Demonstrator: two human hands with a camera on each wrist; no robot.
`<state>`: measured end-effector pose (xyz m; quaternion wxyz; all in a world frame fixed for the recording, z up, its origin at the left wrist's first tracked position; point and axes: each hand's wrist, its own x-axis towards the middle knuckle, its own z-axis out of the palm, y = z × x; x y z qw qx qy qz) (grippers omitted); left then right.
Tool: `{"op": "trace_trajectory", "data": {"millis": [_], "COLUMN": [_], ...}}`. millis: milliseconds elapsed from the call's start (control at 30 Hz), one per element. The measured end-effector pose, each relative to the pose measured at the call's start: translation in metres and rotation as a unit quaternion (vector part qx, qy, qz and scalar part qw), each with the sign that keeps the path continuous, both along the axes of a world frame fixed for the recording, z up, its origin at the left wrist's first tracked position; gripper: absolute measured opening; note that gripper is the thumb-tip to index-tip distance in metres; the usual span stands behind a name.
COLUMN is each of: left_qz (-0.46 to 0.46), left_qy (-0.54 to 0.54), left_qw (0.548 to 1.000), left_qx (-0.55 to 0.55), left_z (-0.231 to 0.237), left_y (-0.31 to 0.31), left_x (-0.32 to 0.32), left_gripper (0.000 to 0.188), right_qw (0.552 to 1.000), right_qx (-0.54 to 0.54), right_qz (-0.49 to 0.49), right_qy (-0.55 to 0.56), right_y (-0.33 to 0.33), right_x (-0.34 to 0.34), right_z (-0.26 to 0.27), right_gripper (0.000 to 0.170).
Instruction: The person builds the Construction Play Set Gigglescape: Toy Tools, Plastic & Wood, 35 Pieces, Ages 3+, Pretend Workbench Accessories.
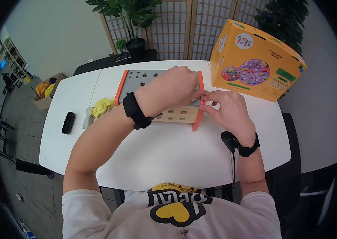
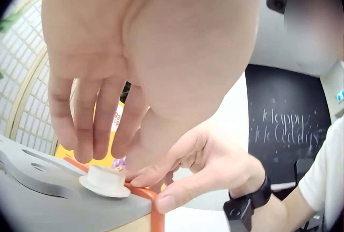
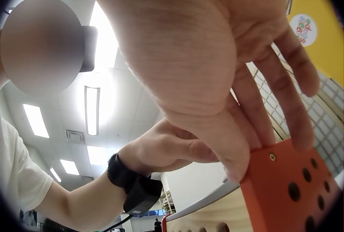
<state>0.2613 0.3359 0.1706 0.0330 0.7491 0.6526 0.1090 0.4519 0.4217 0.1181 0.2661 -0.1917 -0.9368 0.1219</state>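
A toy bench has a grey top (image 1: pixel 134 85), a wooden front panel (image 1: pixel 184 115) and orange-red side panels (image 1: pixel 200 79). Over the right end of the top is my left hand (image 1: pixel 168 89); its fingers (image 2: pixel 102 113) hang down loosely, and its thumb reaches beside a white round piece (image 2: pixel 105 182) standing on the grey surface. Whether the thumb touches that piece is hidden. My right hand (image 1: pixel 232 109) grips the corner of the right side panel, thumb (image 2: pixel 180 191) on its near edge. Holes and a small brass-coloured fitting (image 3: pixel 272 156) show in the panel (image 3: pixel 285 189).
A large yellow box (image 1: pixel 256 59) stands at the table's back right. Yellow and grey toy parts (image 1: pixel 101 106) lie left of the bench, and a black case (image 1: pixel 68 122) lies farther left on the white table (image 1: pixel 148 159). A potted plant (image 1: pixel 136 47) stands behind.
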Motion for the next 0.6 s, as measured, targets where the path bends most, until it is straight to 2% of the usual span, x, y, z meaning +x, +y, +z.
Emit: {"op": "trace_trajectory", "data": {"millis": [67,167,267,367,467,600], "left_qz": [0.054,-0.115,-0.102,-0.067,0.012,-0.040], "left_qy": [0.029,-0.082,-0.132,-0.044,0.010,-0.008], "left_qw": [0.996,0.989,0.986,0.994,1.000,0.999], "left_qx": [-0.059,0.050,0.030,0.072,-0.014,0.029], "left_z": [0.002,-0.016,-0.014,-0.010,-0.005,-0.023], "left_y": [0.000,0.001,0.002,0.001,-0.002,0.002], "left_x": [0.006,-0.012,-0.014,-0.013,-0.001,-0.006], "left_gripper": [0.014,0.012,0.012,0.013,0.014,0.012], "right_qw": [1.000,1.000,1.000,1.000,1.000,1.000], "right_qx": [-0.003,-0.001,-0.002,-0.003,-0.002,-0.003], "right_qz": [0.001,-0.006,-0.009,-0.006,-0.009,-0.009], "right_qy": [0.004,-0.001,-0.019,-0.006,-0.013,-0.010], "right_y": [0.000,-0.001,-0.002,-0.001,-0.001,0.000], "right_x": [0.000,-0.001,0.001,0.000,0.000,-0.001], "right_z": [0.000,0.001,0.003,0.001,0.001,0.000], "right_gripper": [0.023,0.023,0.023,0.023,0.023,0.023]}}
